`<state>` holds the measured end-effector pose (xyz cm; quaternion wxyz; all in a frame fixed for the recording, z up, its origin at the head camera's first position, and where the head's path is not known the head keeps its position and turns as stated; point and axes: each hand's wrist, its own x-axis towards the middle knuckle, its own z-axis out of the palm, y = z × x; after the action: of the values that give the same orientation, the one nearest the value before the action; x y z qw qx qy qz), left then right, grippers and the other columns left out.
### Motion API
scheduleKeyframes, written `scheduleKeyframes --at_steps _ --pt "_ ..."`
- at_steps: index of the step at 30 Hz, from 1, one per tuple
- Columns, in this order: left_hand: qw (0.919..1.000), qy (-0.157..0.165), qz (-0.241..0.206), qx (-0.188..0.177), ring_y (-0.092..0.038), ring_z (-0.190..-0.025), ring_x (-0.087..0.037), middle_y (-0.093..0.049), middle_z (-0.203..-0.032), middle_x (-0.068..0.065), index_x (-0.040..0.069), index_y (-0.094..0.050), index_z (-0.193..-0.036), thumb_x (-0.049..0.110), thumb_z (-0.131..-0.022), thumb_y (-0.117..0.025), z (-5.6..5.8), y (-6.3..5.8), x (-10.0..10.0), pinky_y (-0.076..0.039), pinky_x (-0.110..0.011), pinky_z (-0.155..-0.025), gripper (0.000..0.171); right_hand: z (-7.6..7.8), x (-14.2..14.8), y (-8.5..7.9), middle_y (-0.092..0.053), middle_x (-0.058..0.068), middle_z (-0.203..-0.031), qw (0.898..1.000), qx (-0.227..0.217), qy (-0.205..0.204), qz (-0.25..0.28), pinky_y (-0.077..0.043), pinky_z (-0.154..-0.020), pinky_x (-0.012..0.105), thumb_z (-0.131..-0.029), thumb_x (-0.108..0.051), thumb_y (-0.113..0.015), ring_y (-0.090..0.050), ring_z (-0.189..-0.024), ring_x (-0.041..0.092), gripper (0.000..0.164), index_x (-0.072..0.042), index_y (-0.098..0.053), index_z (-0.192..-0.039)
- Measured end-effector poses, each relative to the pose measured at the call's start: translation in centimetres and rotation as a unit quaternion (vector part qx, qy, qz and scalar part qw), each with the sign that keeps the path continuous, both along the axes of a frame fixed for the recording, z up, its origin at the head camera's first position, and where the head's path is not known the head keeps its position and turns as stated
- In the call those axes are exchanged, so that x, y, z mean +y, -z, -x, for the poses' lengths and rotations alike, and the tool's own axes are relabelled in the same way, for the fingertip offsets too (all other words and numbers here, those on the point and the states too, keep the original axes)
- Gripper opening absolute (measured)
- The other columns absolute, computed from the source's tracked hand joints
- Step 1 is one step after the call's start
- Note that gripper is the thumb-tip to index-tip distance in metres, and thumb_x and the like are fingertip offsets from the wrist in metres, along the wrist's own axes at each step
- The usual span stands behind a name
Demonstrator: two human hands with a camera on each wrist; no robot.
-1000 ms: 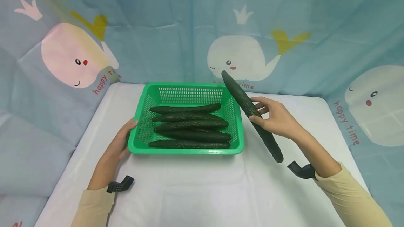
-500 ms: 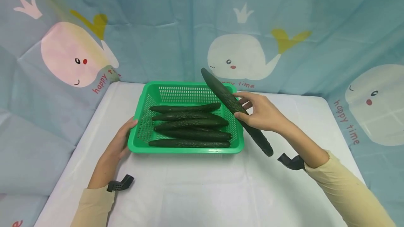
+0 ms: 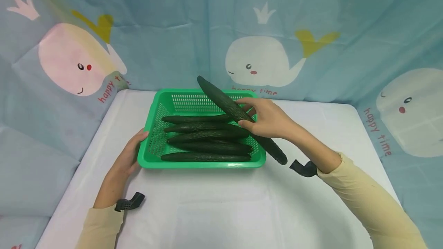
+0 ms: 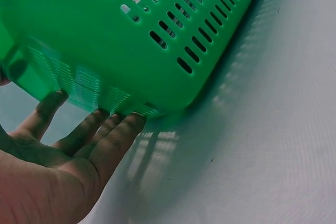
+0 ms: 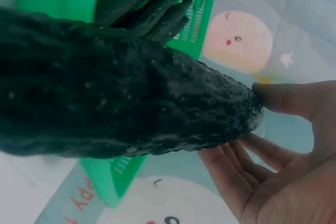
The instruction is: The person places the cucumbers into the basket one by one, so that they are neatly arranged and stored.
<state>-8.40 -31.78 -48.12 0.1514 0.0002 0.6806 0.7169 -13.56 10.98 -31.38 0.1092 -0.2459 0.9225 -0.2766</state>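
Observation:
My right hand [image 3: 271, 118] pinches a long dark green cucumber [image 3: 221, 99] between thumb and fingers. It holds the cucumber tilted above the right part of a green slotted plastic basket [image 3: 204, 165], its lower end sticking out past the right rim. Bumpy skin fills much of the right wrist view, where the fingers [image 5: 226, 169] grip the cucumber [image 5: 131, 93]. Several cucumbers [image 3: 207, 157] lie side by side in the basket. At the basket's left end rests my left hand [image 3: 126, 158]; in the left wrist view its fairly straight fingers [image 4: 118, 140] touch the outer wall [image 4: 105, 51].
The basket stands on a white-covered table [image 3: 221, 210]. Behind and at the sides hangs a blue cloth [image 3: 194, 49] printed with whales. A black band with a mount sits on the left wrist [image 3: 129, 203], and another on the right wrist [image 3: 304, 168].
My right hand has carried the cucumber leftward, from beside the basket's right edge to above its right part. The left hand stays at the basket's left end.

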Motion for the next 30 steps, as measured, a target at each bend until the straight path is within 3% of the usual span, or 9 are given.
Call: scheduleKeyframes --at_steps 11,17,22,24,26,30 --pt "0.9999 0.002 -0.011 0.000 -0.070 -0.116 -0.007 -0.061 -0.134 0.002 0.002 -0.014 -0.168 0.043 -0.114 -0.036 0.1 -0.4 -0.3 -0.063 -0.025 -0.095 0.071 1.0 -3.6 -1.2 -0.072 0.006 -0.135 0.999 0.009 -0.046 0.004 -0.060 -0.093 0.045 -0.096 -0.024 -0.075 -0.072 -0.115 0.023 0.059 -0.014 -0.057 -0.152" --pt "0.9999 -0.001 -0.013 0.000 -0.070 -0.119 -0.007 -0.060 -0.137 0.003 0.004 -0.014 -0.169 0.042 -0.114 -0.037 0.1 0.0 -0.1 -0.063 -0.026 -0.097 0.071 0.9 -5.3 -0.6 -0.074 0.008 -0.130 0.998 -0.003 -0.058 -0.014 -0.059 -0.077 0.038 -0.099 -0.026 -0.073 -0.074 -0.096 0.020 0.058 -0.017 -0.056 -0.153" --pt "0.9998 -0.015 -0.012 0.004 -0.069 -0.121 -0.005 -0.056 -0.141 0.003 0.004 -0.013 -0.170 0.043 -0.113 -0.038 0.0 0.3 0.0 -0.062 -0.025 -0.098 0.073 1.2 -6.5 -0.2 -0.076 0.007 -0.128 0.998 0.005 -0.064 -0.022 -0.058 -0.071 0.034 -0.099 -0.026 -0.073 -0.075 -0.099 0.019 0.056 -0.017 -0.057 -0.153" --pt "0.9998 -0.016 -0.013 0.003 -0.068 -0.122 -0.005 -0.055 -0.142 0.002 0.005 -0.013 -0.170 0.043 -0.113 -0.038 -0.1 0.2 0.0 -0.062 -0.025 -0.098 0.073 1.4 -6.9 -0.2 -0.076 0.007 -0.126 0.998 0.002 -0.064 -0.019 -0.055 -0.067 0.033 -0.099 -0.026 -0.073 -0.075 -0.091 0.017 0.056 -0.017 -0.058 -0.152" --pt "0.9998 -0.009 -0.017 0.004 -0.068 -0.121 -0.006 -0.054 -0.141 0.000 0.005 -0.014 -0.170 0.043 -0.114 -0.037 0.0 0.2 -0.1 -0.062 -0.025 -0.098 0.072 1.7 -7.1 -0.1 -0.077 0.007 -0.125 0.998 -0.004 -0.063 -0.012 -0.055 -0.066 0.034 -0.099 -0.026 -0.072 -0.074 -0.088 0.017 0.057 -0.017 -0.057 -0.153" --pt "0.9998 0.000 -0.020 0.000 -0.067 -0.121 -0.008 -0.055 -0.140 -0.001 0.004 -0.013 -0.169 0.044 -0.114 -0.037 0.0 0.1 -0.2 -0.062 -0.025 -0.098 0.072 1.9 -7.6 0.2 -0.076 0.007 -0.127 0.998 -0.012 -0.058 0.000 -0.059 -0.075 0.037 -0.099 -0.025 -0.073 -0.075 -0.100 0.020 0.057 -0.017 -0.057 -0.153"
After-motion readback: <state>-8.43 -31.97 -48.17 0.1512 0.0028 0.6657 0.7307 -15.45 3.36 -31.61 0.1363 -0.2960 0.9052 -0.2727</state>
